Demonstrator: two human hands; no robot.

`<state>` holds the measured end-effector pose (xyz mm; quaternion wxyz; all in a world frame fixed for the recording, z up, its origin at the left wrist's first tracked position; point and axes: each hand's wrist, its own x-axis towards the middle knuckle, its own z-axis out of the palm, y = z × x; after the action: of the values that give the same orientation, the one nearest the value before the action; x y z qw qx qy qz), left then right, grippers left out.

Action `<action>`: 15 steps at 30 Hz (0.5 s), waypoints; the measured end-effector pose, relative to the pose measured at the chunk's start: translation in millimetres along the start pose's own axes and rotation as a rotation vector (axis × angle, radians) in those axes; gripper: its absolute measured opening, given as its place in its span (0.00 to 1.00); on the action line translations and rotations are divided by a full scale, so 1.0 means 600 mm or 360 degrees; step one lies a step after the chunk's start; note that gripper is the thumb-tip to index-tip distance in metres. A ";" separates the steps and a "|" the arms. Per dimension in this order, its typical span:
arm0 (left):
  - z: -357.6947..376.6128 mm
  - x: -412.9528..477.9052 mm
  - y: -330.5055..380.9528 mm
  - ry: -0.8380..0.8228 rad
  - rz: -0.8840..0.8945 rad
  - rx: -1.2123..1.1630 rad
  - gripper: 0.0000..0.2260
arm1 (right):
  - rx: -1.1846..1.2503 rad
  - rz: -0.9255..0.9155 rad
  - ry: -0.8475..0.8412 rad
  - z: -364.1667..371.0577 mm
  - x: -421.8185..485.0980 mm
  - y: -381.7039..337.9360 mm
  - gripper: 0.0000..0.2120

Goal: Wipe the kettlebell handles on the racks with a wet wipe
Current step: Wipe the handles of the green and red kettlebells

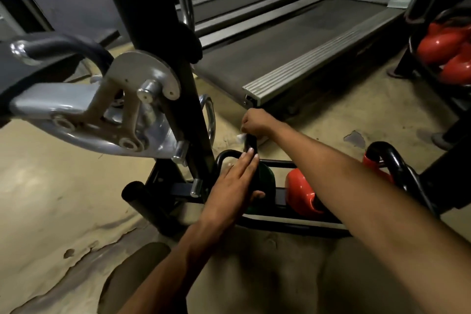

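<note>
A green kettlebell [266, 176] with a black handle [251, 144] sits on the low black rack [280, 220] on the floor. My right hand [256, 122] grips the top of that handle with a white wet wipe [240, 137] bunched under the fingers. My left hand [235, 181] lies flat against the green bell's side, fingers straight, thumb round its front. A red kettlebell [300, 192] stands next to it on the rack, and another red one with a black handle [390, 158] is partly hidden behind my right forearm.
A black and chrome machine frame [142, 99] crowds the left side just above the rack. A treadmill deck [293, 53] lies behind. A second rack with red kettlebells [443, 51] stands at the far right. Worn beige floor lies all around.
</note>
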<state>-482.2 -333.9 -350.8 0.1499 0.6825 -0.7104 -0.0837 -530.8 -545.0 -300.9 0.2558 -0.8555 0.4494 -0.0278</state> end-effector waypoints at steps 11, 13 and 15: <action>-0.001 0.001 0.004 -0.0011 -0.0042 0.0081 0.41 | -0.0618 -0.0119 -0.0369 0.023 0.024 -0.061 0.17; -0.004 0.001 0.009 -0.0013 -0.0048 0.0088 0.42 | -0.0676 -0.0152 -0.0436 0.023 0.018 -0.066 0.18; -0.012 0.000 0.018 -0.0011 -0.0056 0.0090 0.42 | -0.0727 -0.0176 -0.0461 0.019 0.009 -0.071 0.17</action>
<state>-489.9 -332.7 -340.8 0.1264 0.6986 -0.7010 -0.0686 -492.1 -524.7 -291.9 0.1158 -0.9093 0.3554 0.1829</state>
